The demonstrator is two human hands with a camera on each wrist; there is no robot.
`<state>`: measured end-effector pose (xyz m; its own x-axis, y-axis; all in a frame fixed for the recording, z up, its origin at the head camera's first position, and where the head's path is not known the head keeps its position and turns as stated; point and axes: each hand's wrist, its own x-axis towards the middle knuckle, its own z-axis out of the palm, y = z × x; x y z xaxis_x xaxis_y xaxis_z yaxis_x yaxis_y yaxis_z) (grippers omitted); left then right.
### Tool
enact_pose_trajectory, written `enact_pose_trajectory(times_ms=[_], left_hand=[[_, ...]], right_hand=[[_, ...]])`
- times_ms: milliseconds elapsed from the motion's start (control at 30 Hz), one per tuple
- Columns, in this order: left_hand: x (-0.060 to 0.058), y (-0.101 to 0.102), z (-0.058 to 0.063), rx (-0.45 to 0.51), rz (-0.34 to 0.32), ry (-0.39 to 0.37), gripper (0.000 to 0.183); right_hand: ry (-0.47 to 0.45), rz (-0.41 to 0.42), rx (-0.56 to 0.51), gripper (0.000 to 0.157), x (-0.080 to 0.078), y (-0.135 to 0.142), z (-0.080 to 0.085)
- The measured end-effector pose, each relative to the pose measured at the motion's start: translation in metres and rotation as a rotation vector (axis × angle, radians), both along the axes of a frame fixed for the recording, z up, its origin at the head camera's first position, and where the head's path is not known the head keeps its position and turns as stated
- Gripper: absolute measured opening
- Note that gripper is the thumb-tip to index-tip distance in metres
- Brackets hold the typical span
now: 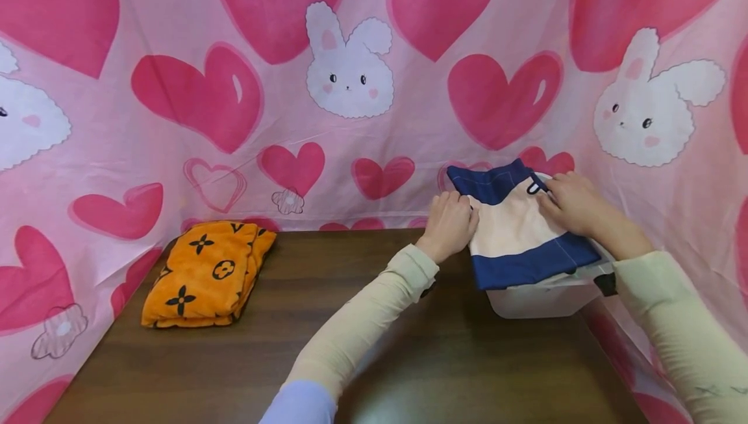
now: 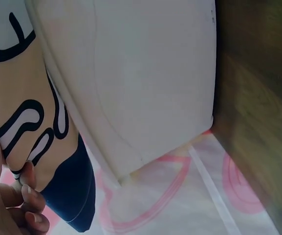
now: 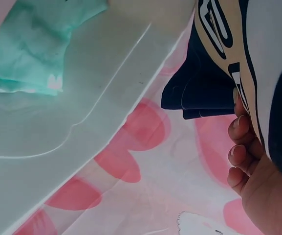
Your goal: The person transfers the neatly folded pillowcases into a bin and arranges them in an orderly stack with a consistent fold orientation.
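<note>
A navy and cream garment (image 1: 514,229) with a printed pattern hangs over the top of a translucent plastic bin (image 1: 537,300). My left hand (image 1: 450,223) grips its left edge; the left wrist view shows curled fingers (image 2: 27,196) pinching the printed cloth beside the bin wall (image 2: 145,88). At the right edge, my right hand (image 1: 578,206) holds the cloth, and its curled fingers (image 3: 238,152) show in the right wrist view. Inside the bin lies a mint green cloth (image 3: 28,54), seen in the right wrist view. The garment covers most of the bin's opening in the head view.
A folded orange towel-like cloth (image 1: 201,274) with black motifs lies at the left of the brown wooden table (image 1: 327,294). A pink curtain (image 1: 280,106) with hearts and rabbits hangs along the back and both sides. A dark latch (image 1: 606,283) sits at the bin's right end.
</note>
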<state>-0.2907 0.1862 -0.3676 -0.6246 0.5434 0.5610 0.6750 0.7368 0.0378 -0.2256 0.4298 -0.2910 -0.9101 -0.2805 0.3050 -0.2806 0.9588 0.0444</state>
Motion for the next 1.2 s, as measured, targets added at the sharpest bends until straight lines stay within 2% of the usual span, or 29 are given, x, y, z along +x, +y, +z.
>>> enact_pose_trajectory(times_ms=[133, 400, 600, 900, 1200], left_hand=[[-0.001, 0.006, -0.001, 0.004, 0.003, -0.025, 0.037], [-0.005, 0.018, 0.001, -0.008, -0.012, -0.052, 0.04], [-0.007, 0.026, 0.004, -0.019, -0.019, -0.045, 0.04], [-0.006, 0.037, 0.001, -0.053, -0.003, -0.128, 0.04], [-0.007, 0.046, 0.0, -0.059, -0.002, -0.119, 0.038]], right_hand=[[-0.001, -0.012, 0.004, 0.022, -0.002, 0.006, -0.002], [-0.091, -0.083, 0.008, 0.027, -0.005, 0.018, -0.004], [-0.079, -0.086, 0.011, 0.028, -0.007, 0.029, -0.008], [-0.111, -0.098, 0.007, 0.027, -0.008, 0.041, -0.012], [-0.104, -0.105, 0.023, 0.027, -0.009, 0.052, -0.012]])
